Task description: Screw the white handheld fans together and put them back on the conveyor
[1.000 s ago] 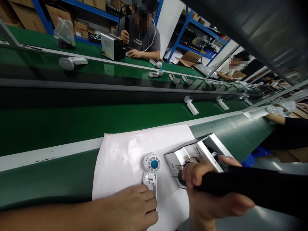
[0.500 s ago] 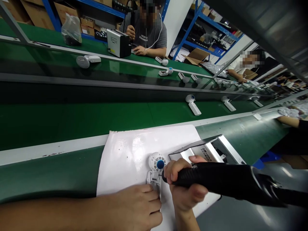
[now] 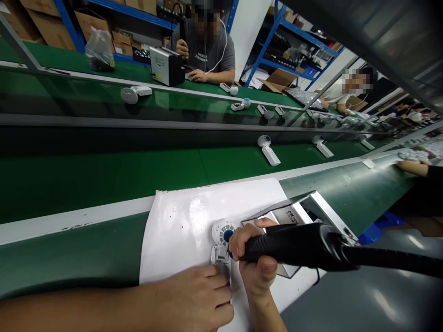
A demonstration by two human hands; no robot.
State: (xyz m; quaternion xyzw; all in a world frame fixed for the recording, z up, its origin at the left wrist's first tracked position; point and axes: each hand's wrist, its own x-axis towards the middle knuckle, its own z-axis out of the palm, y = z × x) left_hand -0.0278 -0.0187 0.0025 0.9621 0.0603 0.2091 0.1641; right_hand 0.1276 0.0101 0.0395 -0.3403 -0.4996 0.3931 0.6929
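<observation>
A white handheld fan [image 3: 220, 230] with a blue centre lies on a white sheet [image 3: 173, 235] in front of me, the inside of its handle exposed. My left hand [image 3: 199, 297] is closed around the lower handle and presses it to the sheet. In my right hand [image 3: 254, 258] is a black electric screwdriver [image 3: 294, 246], its front end at the fan's handle just below the head. The tip itself is hidden by my fingers. Right behind the screwdriver stands a silver screw feeder box [image 3: 294, 214], partly covered by my right hand.
Beyond the sheet runs a green conveyor belt [image 3: 155, 170] carrying several white fans, one nearby [image 3: 269, 150]. A co-worker [image 3: 211, 50] sits across the line beside another box [image 3: 166, 65]. At the right, another person's arm [image 3: 413, 167] reaches over the bench.
The screwdriver's rear end has swung up and away, and my right hand has shifted slightly left. My left hand holds still. Fans on the near belt have moved left; those on the far belt have moved right.
</observation>
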